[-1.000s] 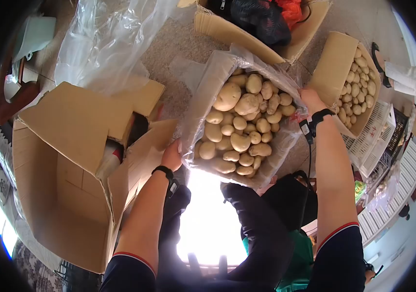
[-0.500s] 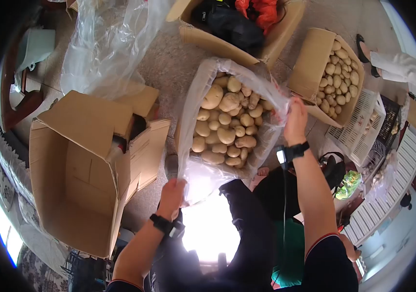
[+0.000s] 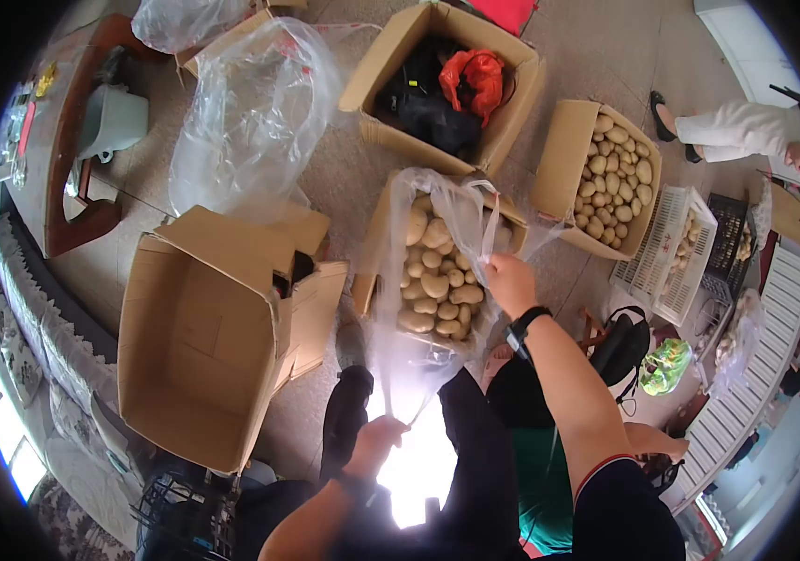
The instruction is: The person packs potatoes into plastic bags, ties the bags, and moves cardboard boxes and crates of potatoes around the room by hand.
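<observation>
In front of me a cardboard box point(image 3: 374, 220) holds many potatoes point(image 3: 434, 285) inside a clear plastic bag point(image 3: 409, 369). My left hand point(image 3: 376, 447) is closed on the bag's near edge, pulling it toward my body into a taut point. My right hand point(image 3: 512, 283) grips the bag's edge on the right side, above the box, with its fingers closed. The plastic drapes partly over the potatoes between my hands. A dark band is on each wrist.
An open cardboard box point(image 3: 199, 355) stands left, with a crumpled plastic sheet point(image 3: 250, 112) beyond it. Ahead is a box point(image 3: 503, 140) with black and red items. To the right are another potato box point(image 3: 563, 150), a white crate point(image 3: 666, 248) and a seated person's leg point(image 3: 732, 136).
My left hand has drawn the bag's near edge down toward me. My right hand has moved inward and nearer, bringing its edge over the potatoes. The view has shifted.
</observation>
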Tool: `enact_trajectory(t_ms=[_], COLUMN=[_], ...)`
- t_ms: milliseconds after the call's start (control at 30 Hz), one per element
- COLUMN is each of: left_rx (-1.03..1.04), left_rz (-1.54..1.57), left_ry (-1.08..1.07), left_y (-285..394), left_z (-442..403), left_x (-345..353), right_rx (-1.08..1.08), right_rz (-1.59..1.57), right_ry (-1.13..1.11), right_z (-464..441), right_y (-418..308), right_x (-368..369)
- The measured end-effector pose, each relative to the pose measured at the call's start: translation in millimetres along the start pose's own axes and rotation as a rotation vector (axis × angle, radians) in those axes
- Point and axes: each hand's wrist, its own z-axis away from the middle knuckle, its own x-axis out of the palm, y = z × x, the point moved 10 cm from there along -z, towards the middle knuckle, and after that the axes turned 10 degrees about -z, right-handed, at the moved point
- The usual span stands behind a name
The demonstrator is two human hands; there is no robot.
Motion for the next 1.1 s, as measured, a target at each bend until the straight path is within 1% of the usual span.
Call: enact_trajectory(t_ms=[33,67,100,133,167,200,233,267,300,333,367,400,433,467,500,533,567,600,633,700,733,767,800,833,867,900,967,1033,1100], left_rx=[0.060,0.121,0.132,0.076,0.018,-0.019,-0.017,-0.025,-0.034,-0.029,0.064,0.154,0.155,0.241,0.326,0.356,0.262,0.300,0.337,0.337,0.331,0.325,0.461,0.370,0.272,0.281,0.432,0.427,0.275], left_rz=[0.154,0.309,0.312,0.372,0.433,0.505,0.504,0.591,0.678,0.681,0.494,0.305,0.305,0.195,0.082,-0.108,0.286,0.351,0.417,0.428,0.429,0.431,0.187,0.398,0.614,0.607,0.429,0.510,0.669], left_ry=[0.021,0.042,0.049,0.066,0.080,0.115,0.110,0.129,0.152,0.162,0.216,0.266,0.272,0.299,0.318,0.353,0.277,0.240,0.205,0.217,0.222,0.228,0.322,0.259,0.218,0.217,0.268,0.236,0.219], left_y=[-2,1,9,9,9,6,9,10,13,18,36,57,67,90,111,122,108,113,122,145,152,160,182,194,205,215,241,264,270], left_z=[6,10,18,29,38,44,49,53,58,64,71,79,88,100,112,120,115,115,120,134,142,150,162,172,184,192,216,249,278], left_x=[-7,-15,-18,-19,-17,-16,-13,-12,-13,-13,-22,-30,-32,-37,-40,-40,-33,-28,-23,-19,-18,-17,-23,-18,-13,-12,-16,-14,-5], right_rx=[-0.011,-0.224,-0.437,-0.254,-0.262,0.105,0.488,0.482,0.468,0.454,0.446,0.502,0.561,0.632,0.636,0.599,0.560,0.380,0.376,0.474,0.412,0.391,0.359,0.356,0.287,0.209,0.176,0.140,0.118], right_rz=[0.001,-0.014,-0.030,-0.206,-0.206,-0.677,-1.133,-1.131,-1.289,-1.451,-1.458,-1.452,-1.443,-1.370,-1.374,-1.248,-1.121,-0.875,-0.875,-1.016,-1.093,-1.074,-1.076,-1.086,-1.083,-1.077,-1.111,-1.142,-1.179], right_ry=[0.008,0.113,0.214,0.083,0.083,-0.008,-0.103,-0.100,-0.097,-0.101,-0.114,-0.190,-0.262,-0.305,-0.296,-0.315,-0.334,-0.225,-0.218,-0.105,-0.038,-0.024,-0.032,-0.021,-0.033,-0.045,-0.058,-0.080,-0.127], right_z=[1,3,11,3,6,8,25,31,37,44,54,70,89,110,126,145,163,167,173,173,165,158,152,150,149,148,158,171,184], right_y=[-11,-42,-68,-31,-37,-7,11,0,-21,-44,-56,-64,-71,-82,-95,-109,-120,-121,-129,-145,-156,-174,-190,-198,-213,-227,-238,-253,-272], right_x=[-5,-18,-29,-5,-6,7,31,24,16,8,0,-5,-9,-16,-26,-37,-48,-69,-86,-130,-157,-185,-208,-223,-236,-250,-271,-289,-308])
